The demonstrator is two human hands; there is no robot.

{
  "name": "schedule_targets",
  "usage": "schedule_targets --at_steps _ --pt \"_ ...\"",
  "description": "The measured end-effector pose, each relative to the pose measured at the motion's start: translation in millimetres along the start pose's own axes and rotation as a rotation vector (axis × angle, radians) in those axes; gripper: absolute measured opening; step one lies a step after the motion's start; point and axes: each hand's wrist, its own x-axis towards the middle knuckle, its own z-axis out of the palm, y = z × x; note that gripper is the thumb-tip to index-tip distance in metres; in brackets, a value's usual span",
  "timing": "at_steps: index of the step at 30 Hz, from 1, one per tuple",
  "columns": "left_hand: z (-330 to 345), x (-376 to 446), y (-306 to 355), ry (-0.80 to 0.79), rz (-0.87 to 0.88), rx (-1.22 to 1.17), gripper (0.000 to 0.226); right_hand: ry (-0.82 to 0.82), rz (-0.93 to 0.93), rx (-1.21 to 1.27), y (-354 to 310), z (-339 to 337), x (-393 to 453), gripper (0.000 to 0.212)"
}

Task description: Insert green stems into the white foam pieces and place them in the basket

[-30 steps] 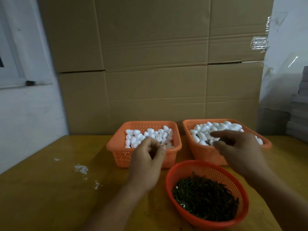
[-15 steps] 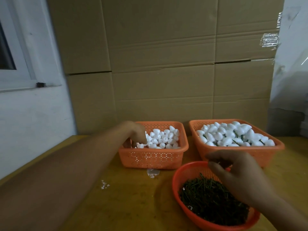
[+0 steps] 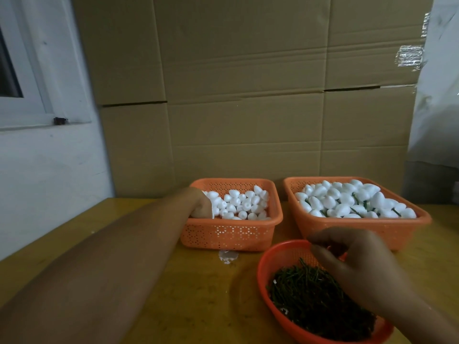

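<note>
White egg-shaped foam pieces fill the left orange perforated plastic basket at mid-frame, and the left hand is sunk among them at the basket's left end. Its fingers are buried, so I cannot tell whether it has one in its grip yet. Thin dark green stems lie heaped in the round red-orange mesh bowl at lower right. The right hand hovers over that heap with fingertips drawn together in a narrow pinch; whether a stem sits between them is too dark to say.

This looks like the picking step: one foam piece and one stem being fetched at once. Next, both hands would need to meet above the yellow wooden surface, the stem end lined up and pushed in, then dropped into the right orange basket, where foam pieces already stemmed are piled.

Counted: two rectangular baskets, one bowl, two hands; foam pieces and stems run far too many to count. Brown cardboard sheets stand behind.
</note>
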Motion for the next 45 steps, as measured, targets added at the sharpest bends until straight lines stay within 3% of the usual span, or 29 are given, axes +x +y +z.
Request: schedule_targets --at_steps 6,10,20,26,31,37,45 --pt "4 9 1 0.009 -0.016 -0.037 0.057 -0.012 0.003 -0.034 -2 0 -1 0.015" --pt "3 8 -1 0.097 0.017 -0.144 0.045 -0.02 0.008 -0.059 -4 -3 -1 0.014" --pt "8 -3 10 0.602 0.226 -0.776 0.036 -0.089 0.012 -0.142 -12 -5 -4 0.019" --pt "15 -47 39 0.757 0.405 -1.016 0.034 -0.329 0.031 -0.29 -17 -9 -6 0.013" --pt "35 -74 81 0.773 0.587 -1.245 0.019 -0.447 0.027 -0.404 -20 -5 -8 0.021" --pt "64 -87 118 0.714 0.702 -1.387 0.028 -0.505 0.019 -0.489 -25 -3 -13 0.047" --pt "88 -96 131 0.705 0.756 -1.465 0.034 -0.533 0.024 -0.572 -23 4 -15 0.03"
